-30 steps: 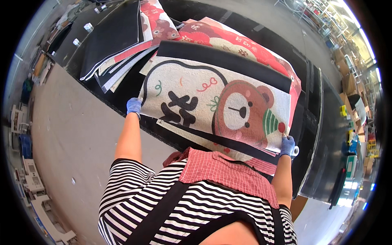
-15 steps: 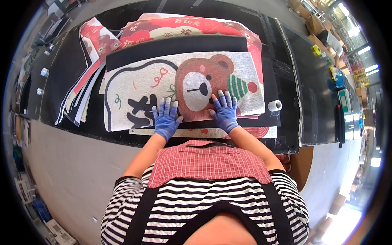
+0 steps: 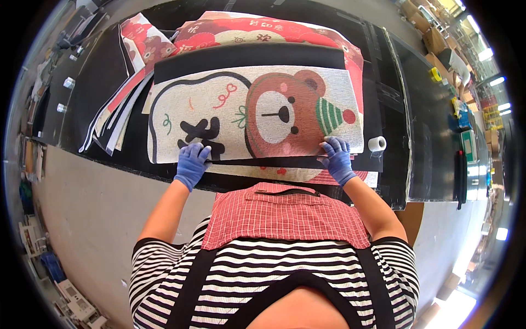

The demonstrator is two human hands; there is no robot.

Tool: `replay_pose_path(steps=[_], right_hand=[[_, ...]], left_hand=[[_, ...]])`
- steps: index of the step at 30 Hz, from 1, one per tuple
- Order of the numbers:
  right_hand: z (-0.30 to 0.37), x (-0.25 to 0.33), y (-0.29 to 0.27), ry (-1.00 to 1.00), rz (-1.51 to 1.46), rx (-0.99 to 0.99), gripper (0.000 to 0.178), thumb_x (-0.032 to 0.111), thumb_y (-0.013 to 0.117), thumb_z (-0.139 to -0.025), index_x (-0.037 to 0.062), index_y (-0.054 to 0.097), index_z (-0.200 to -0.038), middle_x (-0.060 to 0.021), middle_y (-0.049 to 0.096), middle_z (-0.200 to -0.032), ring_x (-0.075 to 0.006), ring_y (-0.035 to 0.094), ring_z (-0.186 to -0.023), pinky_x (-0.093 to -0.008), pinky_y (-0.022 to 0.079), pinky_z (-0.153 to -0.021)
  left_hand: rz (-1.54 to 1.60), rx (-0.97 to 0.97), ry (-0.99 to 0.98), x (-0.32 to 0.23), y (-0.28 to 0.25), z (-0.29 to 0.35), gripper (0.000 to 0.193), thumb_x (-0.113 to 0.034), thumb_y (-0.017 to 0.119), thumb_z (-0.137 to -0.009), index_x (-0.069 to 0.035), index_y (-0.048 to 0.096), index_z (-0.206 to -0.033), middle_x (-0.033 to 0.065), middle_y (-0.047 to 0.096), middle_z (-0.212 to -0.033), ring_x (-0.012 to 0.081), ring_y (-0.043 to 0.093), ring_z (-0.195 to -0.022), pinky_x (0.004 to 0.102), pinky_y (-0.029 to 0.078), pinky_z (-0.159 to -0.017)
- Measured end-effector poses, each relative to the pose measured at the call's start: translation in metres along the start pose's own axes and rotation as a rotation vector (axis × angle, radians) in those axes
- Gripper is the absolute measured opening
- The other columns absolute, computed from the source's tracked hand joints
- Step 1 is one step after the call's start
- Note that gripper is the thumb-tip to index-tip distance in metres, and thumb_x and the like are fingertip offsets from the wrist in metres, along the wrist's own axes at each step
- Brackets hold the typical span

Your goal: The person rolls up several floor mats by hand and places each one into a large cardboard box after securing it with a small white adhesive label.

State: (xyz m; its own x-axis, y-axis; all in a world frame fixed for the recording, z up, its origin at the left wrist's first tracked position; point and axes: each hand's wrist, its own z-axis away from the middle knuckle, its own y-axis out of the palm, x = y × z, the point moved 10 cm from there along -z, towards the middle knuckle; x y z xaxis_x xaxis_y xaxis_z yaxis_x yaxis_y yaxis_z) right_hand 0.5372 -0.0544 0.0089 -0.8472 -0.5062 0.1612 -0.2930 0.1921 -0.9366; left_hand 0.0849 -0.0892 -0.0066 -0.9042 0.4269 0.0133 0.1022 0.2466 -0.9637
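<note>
A cream floor mat printed with a brown bear in a green-striped hat lies across the pile before me. At its near edge, left of the middle, my left hand in a blue glove has its fingers curled over the border. My right hand, gloved alike, pinches the same edge below the bear's head. A dark gap shows under the near edge between the hands. Beneath it, another printed mat pokes out toward me. Each thumb is partly hidden.
Red and pink printed mats lie behind on the black table. To the left, several folded mats fan out. A white tape roll sits right of the pile. Yellow tape rests farther right.
Both hands have gone from lying flat on the mat to gripping its near edge, farther apart. That edge now sits slightly farther away, with a dark strip showing beneath it.
</note>
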Motion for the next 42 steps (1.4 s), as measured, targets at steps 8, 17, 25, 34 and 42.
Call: replay_pose_path(steps=[8, 17, 25, 34, 42], right_hand=[[-0.026, -0.013, -0.007, 0.067, -0.139, 0.160, 0.016, 0.020, 0.065, -0.089, 0.0138, 0.072, -0.101, -0.0100, 0.071, -0.105, -0.0327, 0.066, -0.101, -0.0469, 0.051, -0.089], [-0.106, -0.016, -0.021, 0.306, 0.353, 0.232, 0.015, 0.025, 0.064, -0.091, 0.0134, 0.069, -0.100, -0.0083, 0.068, -0.101, -0.0316, 0.063, -0.104, -0.0437, 0.047, -0.089], [-0.049, -0.003, -0.017, 0.113, 0.046, 0.115, 0.054, 0.035, 0.078, -0.078, 0.0063, 0.062, -0.121, -0.0137, 0.059, -0.124, -0.0379, 0.053, -0.119, -0.0513, 0.037, -0.109], [-0.087, -0.052, -0.004, 0.005, -0.183, 0.144, 0.025, 0.020, 0.074, -0.086, 0.0080, 0.070, -0.108, -0.0131, 0.070, -0.093, -0.0359, 0.065, -0.087, -0.0448, 0.053, -0.082], [-0.158, -0.084, -0.007, 0.335, 0.152, 0.259, 0.040, 0.036, 0.086, -0.072, 0.0079, 0.068, -0.093, -0.0172, 0.069, -0.098, -0.0375, 0.066, -0.091, -0.0468, 0.052, -0.080]], left_hand=[[0.128, 0.333, -0.017, 0.023, 0.016, -0.020, 0.020, -0.025, 0.063, -0.094, -0.017, 0.067, -0.111, 0.0089, 0.068, -0.103, 0.0271, 0.064, -0.103, 0.0389, 0.050, -0.089], [-0.213, 0.050, -0.298, 0.053, -0.030, -0.095, 0.023, -0.030, 0.073, -0.085, -0.016, 0.069, -0.103, 0.0096, 0.065, -0.098, 0.0306, 0.063, -0.102, 0.0399, 0.049, -0.089], [-0.016, 0.045, -0.163, 0.059, -0.002, -0.012, 0.067, -0.039, 0.074, -0.082, -0.017, 0.053, -0.142, 0.0070, 0.052, -0.145, 0.0290, 0.044, -0.138, 0.0527, 0.028, -0.117], [0.356, 0.156, -0.243, 0.133, 0.019, -0.028, 0.035, -0.014, 0.075, -0.082, -0.014, 0.070, -0.117, 0.0152, 0.065, -0.107, 0.0334, 0.061, -0.104, 0.0436, 0.048, -0.094], [-0.036, 0.152, -0.549, 0.162, -0.020, -0.101, 0.044, -0.043, 0.078, -0.078, -0.015, 0.069, -0.111, 0.0108, 0.061, -0.117, 0.0312, 0.056, -0.117, 0.0461, 0.042, -0.101]])
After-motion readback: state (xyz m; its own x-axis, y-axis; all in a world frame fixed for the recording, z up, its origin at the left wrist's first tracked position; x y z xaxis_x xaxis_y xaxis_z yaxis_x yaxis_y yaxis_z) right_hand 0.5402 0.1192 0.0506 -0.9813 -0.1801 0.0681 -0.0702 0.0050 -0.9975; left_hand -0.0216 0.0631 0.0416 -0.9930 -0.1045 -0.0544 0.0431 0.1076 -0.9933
